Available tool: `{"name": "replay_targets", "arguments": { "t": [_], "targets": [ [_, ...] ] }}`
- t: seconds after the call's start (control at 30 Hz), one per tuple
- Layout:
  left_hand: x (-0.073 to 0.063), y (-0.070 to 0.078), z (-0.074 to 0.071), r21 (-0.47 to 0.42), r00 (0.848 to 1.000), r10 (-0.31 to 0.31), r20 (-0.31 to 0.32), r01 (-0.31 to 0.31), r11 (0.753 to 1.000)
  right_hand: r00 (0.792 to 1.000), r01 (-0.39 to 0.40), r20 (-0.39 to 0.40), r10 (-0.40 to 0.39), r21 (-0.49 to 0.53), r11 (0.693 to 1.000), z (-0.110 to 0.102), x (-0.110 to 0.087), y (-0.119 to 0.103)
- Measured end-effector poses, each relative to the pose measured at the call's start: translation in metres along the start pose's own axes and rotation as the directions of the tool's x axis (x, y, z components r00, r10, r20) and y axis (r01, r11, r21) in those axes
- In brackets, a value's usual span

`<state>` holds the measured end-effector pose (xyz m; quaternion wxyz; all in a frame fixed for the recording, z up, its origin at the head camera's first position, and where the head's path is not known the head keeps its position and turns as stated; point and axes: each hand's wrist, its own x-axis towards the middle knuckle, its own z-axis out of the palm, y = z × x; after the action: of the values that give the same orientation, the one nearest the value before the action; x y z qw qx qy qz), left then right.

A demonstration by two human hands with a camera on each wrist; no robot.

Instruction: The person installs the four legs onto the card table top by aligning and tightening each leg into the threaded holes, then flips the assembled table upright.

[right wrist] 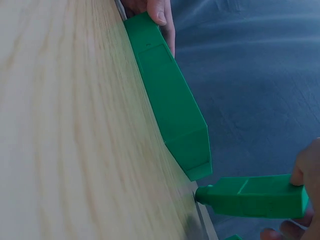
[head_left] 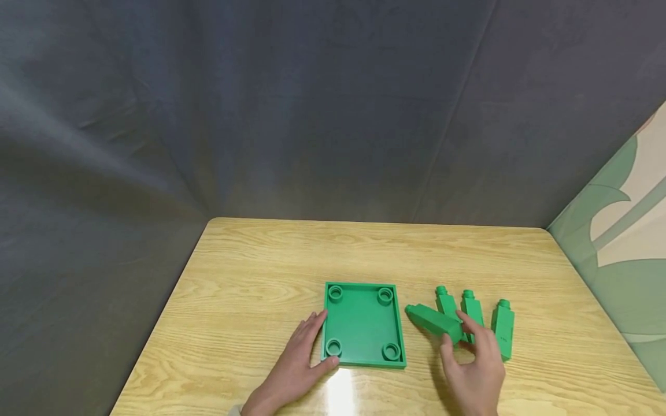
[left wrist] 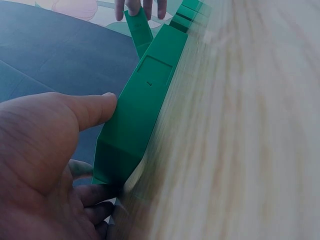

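Right hand point(head_left: 476, 370) held a green post point(head_left: 430, 321) beside a square green tray point(head_left: 363, 325)

The tray lay flat on the wooden table point(head_left: 250, 271), about midway between the table's left and right edges and well apart from its far edge. A round raised ring point(head_left: 385, 296) stood inside each of its four corners. The left hand point(head_left: 293, 364) rested at the tray's near left corner, spread wide, with its fingers along the left side and its thumb against the near side.

The right hand's grip was narrow: thumb and fingers pinched the thick end of the post. That post slanted, its thin tip pointing left towards the tray's right side — near it but apart. Whether the tip touched the table could not be told.

Three more posts lay towards the table's right edge, thin tips to the far edge. The left one point(head_left: 444, 301) and the middle one point(head_left: 471, 309) were partly hidden by the held post and the hand; the right one point(head_left: 503, 326) lay a little apart. Dark cloth point(head_left: 333, 115) hung beyond the table's far edge, and leaf-patterned cloth point(head_left: 632, 231) beyond its right edge.
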<state>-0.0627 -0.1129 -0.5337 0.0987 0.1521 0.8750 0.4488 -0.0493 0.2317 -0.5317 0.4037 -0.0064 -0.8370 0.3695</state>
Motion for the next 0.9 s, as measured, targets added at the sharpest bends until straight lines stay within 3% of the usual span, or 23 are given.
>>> {"name": "replay_targets", "arguments": {
  "t": [0.23,0.37,0.53,0.7,0.9],
  "targets": [
    [0.001,-0.001,0.001,0.017,1.0,0.009,-0.006,-0.009,1.0,0.993,-0.118,0.009,0.119,0.166,0.979,-0.002,0.004,-0.008],
    [0.0,-0.002,0.0,0.017,1.0,0.005,-0.004,-0.005,1.0,0.992,-0.121,-0.004,0.125,0.22,0.968,-0.003,0.007,-0.014],
    [-0.002,-0.003,-0.001,0.003,1.0,-0.016,0.0,0.016,1.0,0.997,-0.052,-0.036,0.066,0.312,0.949,-0.005,0.015,-0.023],
    [-0.002,-0.002,-0.001,-0.006,1.0,-0.018,-0.003,0.018,1.0,0.997,0.073,-0.067,-0.05,0.403,0.912,-0.007,0.027,-0.03],
    [0.0,0.0,0.0,-0.012,1.0,-0.019,-0.001,0.019,1.0,0.99,0.14,-0.035,-0.138,0.426,0.894,0.001,0.043,-0.04]
  ]
}}
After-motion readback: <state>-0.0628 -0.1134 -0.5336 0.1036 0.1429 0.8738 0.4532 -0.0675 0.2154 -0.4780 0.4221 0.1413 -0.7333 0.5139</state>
